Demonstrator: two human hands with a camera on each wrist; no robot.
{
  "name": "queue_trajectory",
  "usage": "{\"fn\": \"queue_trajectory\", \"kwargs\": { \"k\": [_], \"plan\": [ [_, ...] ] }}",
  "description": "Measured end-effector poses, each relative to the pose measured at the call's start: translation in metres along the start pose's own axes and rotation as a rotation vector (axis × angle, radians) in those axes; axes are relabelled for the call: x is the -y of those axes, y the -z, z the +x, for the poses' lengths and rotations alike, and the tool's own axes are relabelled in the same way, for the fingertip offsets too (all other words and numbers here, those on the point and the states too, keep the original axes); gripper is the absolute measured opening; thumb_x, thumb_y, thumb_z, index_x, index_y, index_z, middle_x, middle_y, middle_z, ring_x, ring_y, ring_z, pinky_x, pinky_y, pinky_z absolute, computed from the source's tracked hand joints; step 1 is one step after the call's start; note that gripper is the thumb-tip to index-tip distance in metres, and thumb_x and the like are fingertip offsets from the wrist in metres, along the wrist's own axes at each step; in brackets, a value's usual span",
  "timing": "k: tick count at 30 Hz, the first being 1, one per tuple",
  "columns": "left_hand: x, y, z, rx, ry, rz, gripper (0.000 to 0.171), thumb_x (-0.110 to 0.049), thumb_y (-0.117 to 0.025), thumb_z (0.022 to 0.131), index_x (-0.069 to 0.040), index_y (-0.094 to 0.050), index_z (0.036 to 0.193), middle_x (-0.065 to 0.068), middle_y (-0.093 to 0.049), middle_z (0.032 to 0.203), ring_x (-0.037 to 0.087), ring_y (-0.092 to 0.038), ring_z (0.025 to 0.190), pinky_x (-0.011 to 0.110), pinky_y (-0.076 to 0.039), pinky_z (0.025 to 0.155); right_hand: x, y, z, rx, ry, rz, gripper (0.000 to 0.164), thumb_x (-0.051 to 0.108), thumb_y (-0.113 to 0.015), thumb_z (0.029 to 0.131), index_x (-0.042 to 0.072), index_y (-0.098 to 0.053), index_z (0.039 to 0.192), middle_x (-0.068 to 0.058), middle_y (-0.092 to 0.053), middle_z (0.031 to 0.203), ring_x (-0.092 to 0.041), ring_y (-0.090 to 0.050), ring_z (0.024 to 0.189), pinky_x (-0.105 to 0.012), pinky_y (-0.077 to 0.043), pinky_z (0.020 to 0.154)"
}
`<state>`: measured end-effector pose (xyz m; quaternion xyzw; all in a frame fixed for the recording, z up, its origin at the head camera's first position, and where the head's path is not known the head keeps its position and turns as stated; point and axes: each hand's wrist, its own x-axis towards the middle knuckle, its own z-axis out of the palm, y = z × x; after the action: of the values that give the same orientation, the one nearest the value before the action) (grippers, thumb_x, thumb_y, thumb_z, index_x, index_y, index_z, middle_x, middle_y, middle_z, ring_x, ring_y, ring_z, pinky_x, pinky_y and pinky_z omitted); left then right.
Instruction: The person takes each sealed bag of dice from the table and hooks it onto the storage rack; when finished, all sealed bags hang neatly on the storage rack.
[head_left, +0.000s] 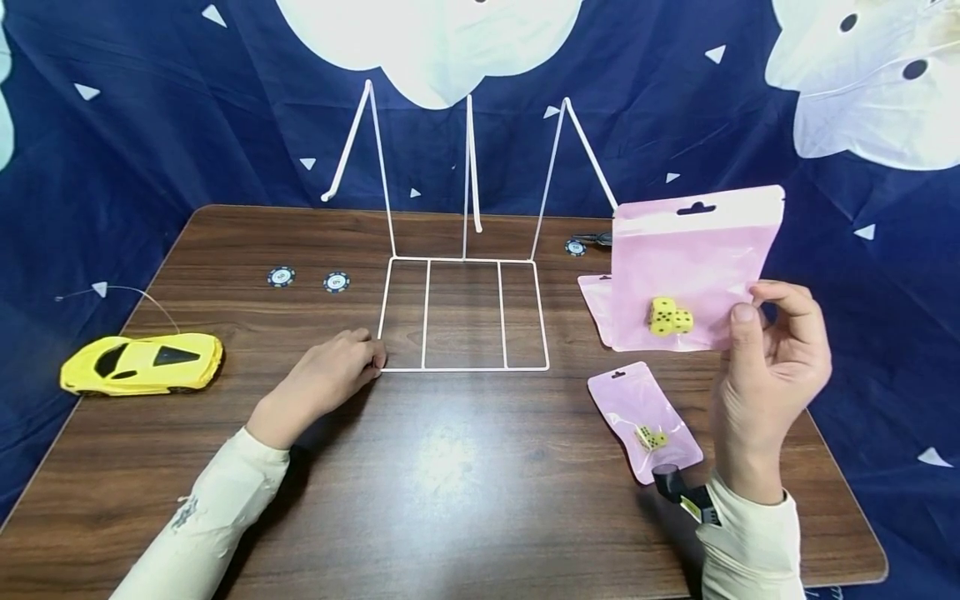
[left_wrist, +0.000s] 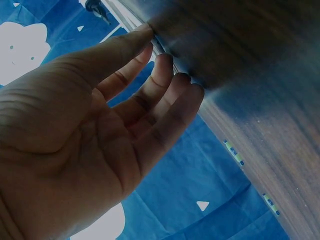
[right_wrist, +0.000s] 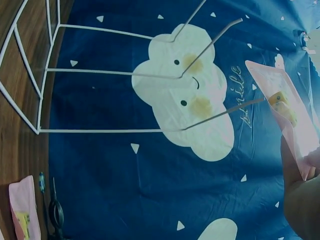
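Observation:
My right hand (head_left: pixel 783 358) pinches the lower right edge of a pink zip bag (head_left: pixel 697 258) between thumb and fingers, holding it upright above the table. Yellow dice (head_left: pixel 663 317) show at the bottom of the bag, and a hang slot is cut in its top strip. In the right wrist view, the bag (right_wrist: pixel 292 107) is close to the tip of one prong of a white wire display rack (right_wrist: pixel 100 131). My left hand (head_left: pixel 337 367) grips the front left corner of the rack's flat base with bent fingers, thumb tip (left_wrist: pixel 145 31) right at the wire.
A second pink bag with dice (head_left: pixel 637 400) lies at right, another (head_left: pixel 596 304) partly hidden behind the held one. Poker chips (head_left: pixel 281 277) lie at the back, one beside a dark tool (head_left: pixel 592 239). A yellow toy car (head_left: pixel 142 364) stands at the left edge.

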<state>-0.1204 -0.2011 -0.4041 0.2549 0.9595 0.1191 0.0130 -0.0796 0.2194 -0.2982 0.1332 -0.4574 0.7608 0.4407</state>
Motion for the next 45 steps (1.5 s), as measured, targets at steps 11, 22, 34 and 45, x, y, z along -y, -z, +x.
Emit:
{"fn": "queue_trajectory", "kwargs": {
  "k": [11,22,34,45],
  "plan": [
    [0.001,0.001,-0.001,-0.009,0.0,0.011,0.018,-0.006,-0.084,0.094,-0.014,-0.068,0.091,0.005,-0.061,0.093,0.033,-0.066,0.089,0.051,-0.056,0.063,-0.002,-0.016,-0.009,0.018,-0.03,0.048,0.023,-0.017,-0.079,0.086,-0.023,-0.064,0.103,-0.018,-0.06,0.092,-0.015,-0.056,0.058,-0.018,-0.05,0.057],
    [0.005,-0.001,-0.002,-0.03,-0.051,0.005,0.021,-0.005,-0.085,0.092,-0.015,-0.066,0.091,0.003,-0.059,0.091,0.031,-0.066,0.086,0.048,-0.055,0.062,-0.01,-0.024,-0.012,0.041,-0.016,0.038,0.024,-0.014,-0.081,0.086,-0.023,-0.065,0.102,-0.017,-0.061,0.092,-0.017,-0.056,0.069,-0.019,-0.049,0.062],
    [0.01,0.002,-0.004,-0.033,-0.063,-0.035,0.016,-0.002,-0.082,0.094,-0.011,-0.07,0.096,0.004,-0.061,0.092,0.028,-0.066,0.085,0.047,-0.057,0.066,-0.022,-0.032,-0.018,0.087,-0.058,0.091,0.024,-0.014,-0.08,0.088,-0.022,-0.065,0.104,-0.017,-0.059,0.095,-0.018,-0.056,0.063,-0.02,-0.048,0.061],
    [0.017,0.032,-0.011,-0.104,-0.034,-0.056,0.013,-0.005,-0.08,0.097,-0.01,-0.069,0.1,0.007,-0.066,0.099,0.029,-0.068,0.09,0.053,-0.058,0.072,-0.029,-0.033,-0.02,0.125,-0.086,0.091,0.019,-0.017,-0.075,0.09,-0.021,-0.066,0.106,-0.02,-0.062,0.099,-0.019,-0.058,0.066,-0.022,-0.05,0.065]
  ]
}}
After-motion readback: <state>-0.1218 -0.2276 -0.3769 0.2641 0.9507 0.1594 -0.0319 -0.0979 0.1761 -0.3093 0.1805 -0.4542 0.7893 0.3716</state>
